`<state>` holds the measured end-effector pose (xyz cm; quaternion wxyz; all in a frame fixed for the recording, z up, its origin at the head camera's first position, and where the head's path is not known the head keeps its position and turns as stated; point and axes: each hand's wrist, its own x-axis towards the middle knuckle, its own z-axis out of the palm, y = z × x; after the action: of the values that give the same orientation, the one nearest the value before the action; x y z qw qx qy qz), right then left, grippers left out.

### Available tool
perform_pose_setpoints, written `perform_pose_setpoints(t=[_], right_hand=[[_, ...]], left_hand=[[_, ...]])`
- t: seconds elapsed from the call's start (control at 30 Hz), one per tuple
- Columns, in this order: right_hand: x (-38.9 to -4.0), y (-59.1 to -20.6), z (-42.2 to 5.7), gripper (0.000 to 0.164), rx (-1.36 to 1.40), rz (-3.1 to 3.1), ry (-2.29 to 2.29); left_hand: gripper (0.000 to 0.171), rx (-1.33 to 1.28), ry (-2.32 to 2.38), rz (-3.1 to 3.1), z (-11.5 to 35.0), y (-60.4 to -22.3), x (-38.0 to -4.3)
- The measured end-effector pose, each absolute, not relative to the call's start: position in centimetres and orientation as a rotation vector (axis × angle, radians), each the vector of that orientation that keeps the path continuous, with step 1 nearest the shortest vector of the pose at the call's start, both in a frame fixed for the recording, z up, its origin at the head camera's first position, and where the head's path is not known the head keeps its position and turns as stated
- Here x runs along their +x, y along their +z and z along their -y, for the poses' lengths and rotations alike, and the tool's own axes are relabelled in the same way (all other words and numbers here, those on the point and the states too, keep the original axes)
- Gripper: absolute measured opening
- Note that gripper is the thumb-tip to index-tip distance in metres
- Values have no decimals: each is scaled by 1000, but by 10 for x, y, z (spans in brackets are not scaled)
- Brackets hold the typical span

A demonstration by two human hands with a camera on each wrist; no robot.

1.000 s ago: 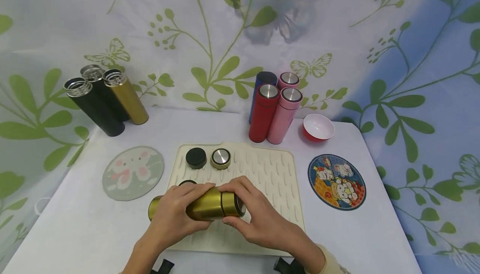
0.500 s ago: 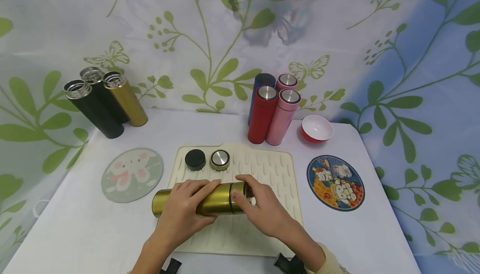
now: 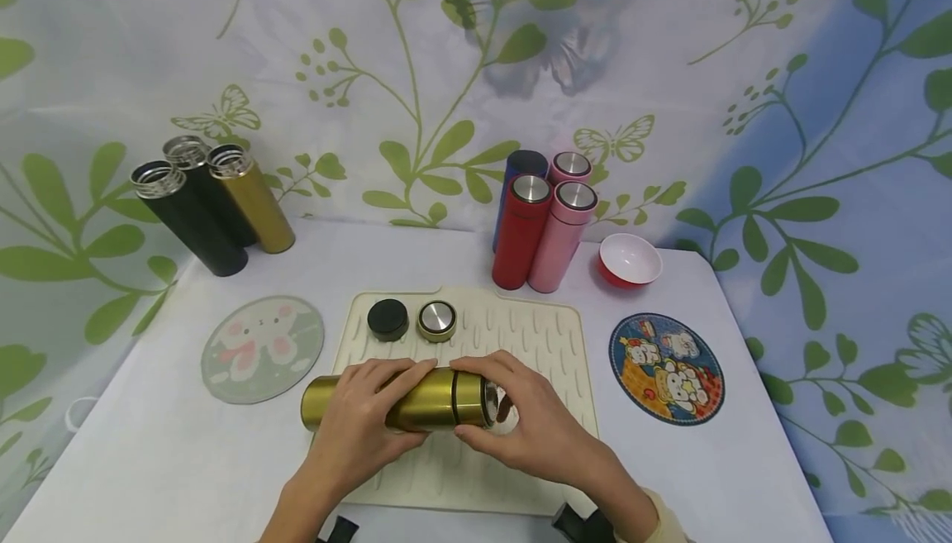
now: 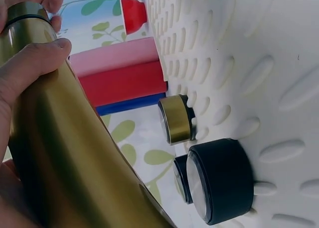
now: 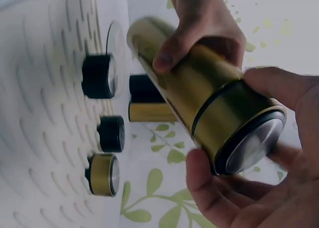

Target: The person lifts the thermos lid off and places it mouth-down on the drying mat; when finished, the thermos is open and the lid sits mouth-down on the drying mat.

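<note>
A gold thermos lies roughly level above the cream ridged mat, its capped end toward the right. My left hand grips its body, thumb and fingers wrapped round it. At the other end my right hand holds the gold lid between thumb and fingers; the lid sits on the bottle, with a dark ring at the joint. On the mat behind stand a black lid and a gold lid. Both wrist views show another black lid, which the head view hides.
Three uncapped bottles, two black and one gold, stand back left. Red, pink and blue capped thermoses stand behind the mat, beside a red-and-white bowl. Round mats lie left and right.
The thermos has shifted slightly right over the last second. My right hand has changed its hold on the lid: its thumb has come down to the near side, fingers over the top.
</note>
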<state>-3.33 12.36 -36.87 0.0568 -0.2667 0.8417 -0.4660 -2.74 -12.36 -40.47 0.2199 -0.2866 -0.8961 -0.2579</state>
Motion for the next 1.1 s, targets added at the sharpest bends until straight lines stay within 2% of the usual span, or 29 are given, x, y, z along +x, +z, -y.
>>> perform_pose_setpoints(t=[0.17, 0.27, 0.33, 0.4, 0.5, 0.63, 0.9, 1.1], right_hand=[[-33, -370, -124, 68, -1041, -2618, -1427], [-34, -369, -123, 73, -1055, -2605, -1449], [-34, -368, -123, 74, -970, -2582, -1462], [-35, -367, -121, 69, -843, -2572, -1458], [-36, -366, -118, 52, -634, -2516, -1457], [-35, -366, -117, 41, -569, -2498, -1459], [-34, -365, -118, 62, -1009, -2640, -1516], [-34, -362, -115, 65, -1183, -2713, -1470]], left_hand=[[88, -779, -736, 2483, 124, -404, -27], [88, -787, -731, 2469, 125, -403, -28], [89, -795, -722, 2461, 125, -402, -29], [89, -807, -714, 2454, 125, -401, -30], [89, -821, -696, 2453, 125, -400, -30], [89, -825, -683, 2464, 125, -400, -29], [88, -806, -733, 2476, 127, -394, -30], [86, -804, -727, 2491, 129, -390, -32]])
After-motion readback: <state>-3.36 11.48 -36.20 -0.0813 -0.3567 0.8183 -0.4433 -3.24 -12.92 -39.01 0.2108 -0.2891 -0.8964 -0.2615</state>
